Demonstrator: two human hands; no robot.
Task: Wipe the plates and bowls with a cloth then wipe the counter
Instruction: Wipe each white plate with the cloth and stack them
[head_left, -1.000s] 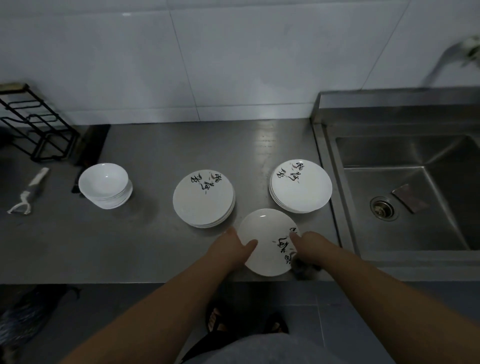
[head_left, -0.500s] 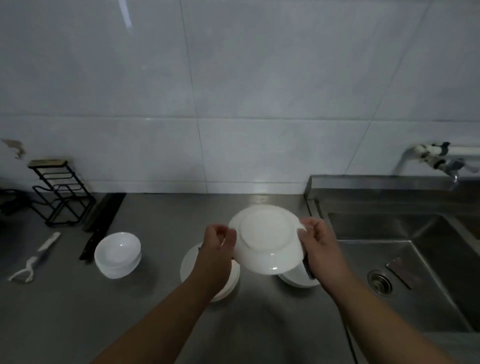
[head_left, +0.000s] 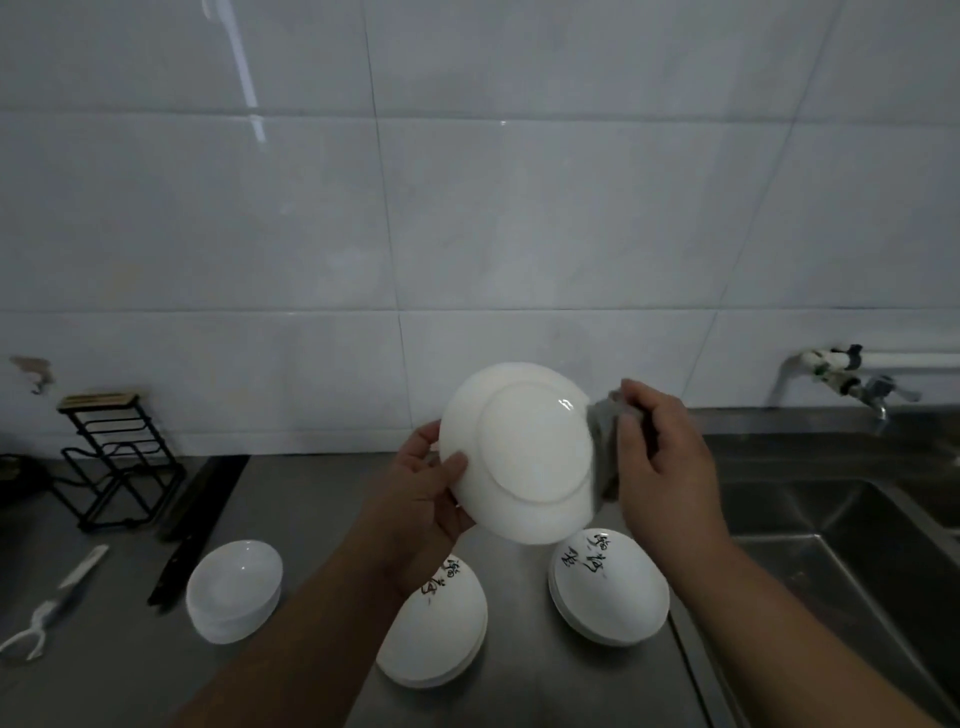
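Plate (head_left: 519, 452) first: a second ago it lay face up at the front edge of the counter (head_left: 322, 509) under both your hands. Now you hold it in the air above the two stacks, turned over, its plain white underside tilted toward you. Your left hand (head_left: 426, 493) clamps the left rim, thumb on the back and fingers curled behind. Your right hand (head_left: 660, 462) bunches a grey cloth (head_left: 605, 431) against the right rim; how far it reaches round the front is hidden. I judge that wiping this plate is under way, with the bowls (head_left: 234, 590) and the counter not yet reached.

Writing: the left stack (head_left: 436, 629) and right stack (head_left: 610, 592) carry black brush-style characters, too blurred to read. No brand shows.
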